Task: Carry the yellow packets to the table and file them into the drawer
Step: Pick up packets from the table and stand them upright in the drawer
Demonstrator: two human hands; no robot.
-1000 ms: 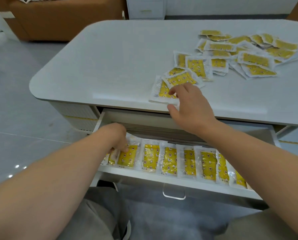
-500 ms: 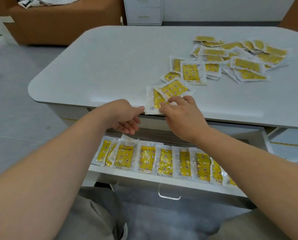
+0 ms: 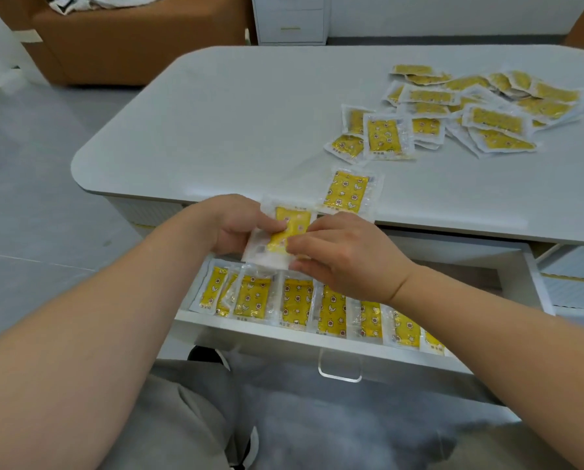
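Grey-white table (image 3: 233, 130) filling mid frame, white drawer (image 3: 284, 337) hanging open under its near edge.

Left hand (image 3: 236, 225) and right hand (image 3: 345, 256) are both pinching one held packet (image 3: 292, 220) at centre frame, just above the drawer's back left. Left thumb is pressing on its face, right fingertips are curling round its right edge. My read: they're squaring it upright so it slots in on edge behind the row. Could be two sachets stacked, can't tell.

Packet is flat: clear crinkly film, wide sealed margin, yellow printed panel inside. It's limp, so the two-handed grip is making sense.

Below the hands, filed row (image 3: 295, 301) is leaning overlapped like index cards along the drawer front, running lower left to lower right. Clear loop handle (image 3: 340, 369) is sitting on the drawer front.

One spare packet (image 3: 350, 189) is lying flat at the table edge just beyond the right hand, probably next in line. Loose pile (image 3: 470, 110) is sprawling upper right, plenty left to file.

Brown sofa (image 3: 131, 39) upper left, white cabinet (image 3: 290, 18) top centre.
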